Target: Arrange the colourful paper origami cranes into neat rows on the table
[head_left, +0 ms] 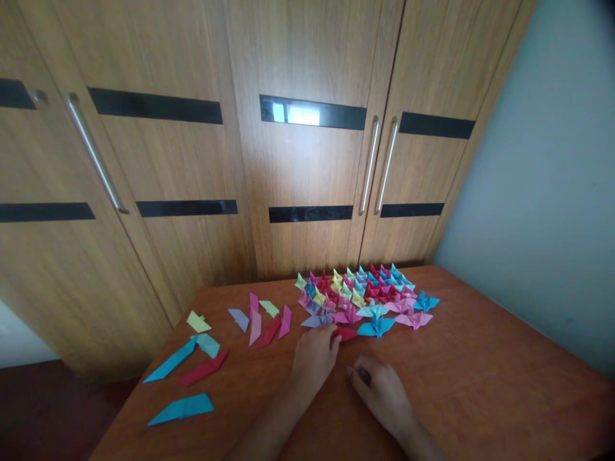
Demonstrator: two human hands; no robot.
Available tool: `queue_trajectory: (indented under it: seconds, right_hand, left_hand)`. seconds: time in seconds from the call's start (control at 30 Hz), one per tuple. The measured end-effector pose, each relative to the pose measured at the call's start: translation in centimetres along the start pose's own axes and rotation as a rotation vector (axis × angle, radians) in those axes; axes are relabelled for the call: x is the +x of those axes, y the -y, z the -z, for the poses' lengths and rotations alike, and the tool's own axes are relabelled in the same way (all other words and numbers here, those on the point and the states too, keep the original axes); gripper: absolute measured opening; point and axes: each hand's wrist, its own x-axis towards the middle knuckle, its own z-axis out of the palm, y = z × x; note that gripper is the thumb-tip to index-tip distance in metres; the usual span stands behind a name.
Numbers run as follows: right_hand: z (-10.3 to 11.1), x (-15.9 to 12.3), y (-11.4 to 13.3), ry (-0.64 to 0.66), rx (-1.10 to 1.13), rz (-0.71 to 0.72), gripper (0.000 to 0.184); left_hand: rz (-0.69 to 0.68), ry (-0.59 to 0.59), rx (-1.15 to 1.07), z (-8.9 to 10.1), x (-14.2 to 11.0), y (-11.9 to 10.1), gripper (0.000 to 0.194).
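While the left hand (314, 351) pinches a red, pointed, folded-paper piece (348, 334) at its fingertips, the right hand (382, 385), loosely curled, holding nothing visible, is near the left's right side. Beyond both hands sit rows of multicoloured folded-paper figures (379, 292); flat, slanted paper strips (203, 370) lie leftward on the reddish-brown wooden table (480, 384).

Head-worn — forward, down over tabletop (485, 378)
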Motion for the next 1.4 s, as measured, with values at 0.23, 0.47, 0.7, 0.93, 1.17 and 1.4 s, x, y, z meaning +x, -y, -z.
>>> queue_trajectory:
  seconds: [0.23,0.47,0.7,0.93,1.17,1.4]
  right_hand:
    - [-0.1,0.0,-0.1,0.008,-0.001,0.006,0.026]
    - [-0.2,0.0,-0.3,0.009,-0.014,-0.004,0.026]
    - [-0.1,0.0,-0.2,0.015,-0.065,-0.007,0.026]
    - [-0.8,-0.1,1.1,0.001,-0.182,-0.049,0.023]
    - [-3.2,1.4,5.9,0.167,-0.234,0.144,0.018]
    - [-5.4,3.3,9.4,0.182,-0.309,0.172,0.02]
  left_hand:
    - [0.0,0.001,-0.029,0.2,-0.2,0.1,0.021]
    - [-0.031,-0.049,-0.075,0.5,-0.5,0.1,0.02]
    - [-0.077,-0.126,-0.167,3.2,-3.0,2.2,0.023]
    - [0.05,-0.141,-0.182,5.9,-8.2,8.3,0.024]
    - [0.084,-0.055,-0.242,5.5,-10.5,9.3,0.024]
    - [0.022,-0.142,-0.137,5.5,-10.5,9.3,0.027]
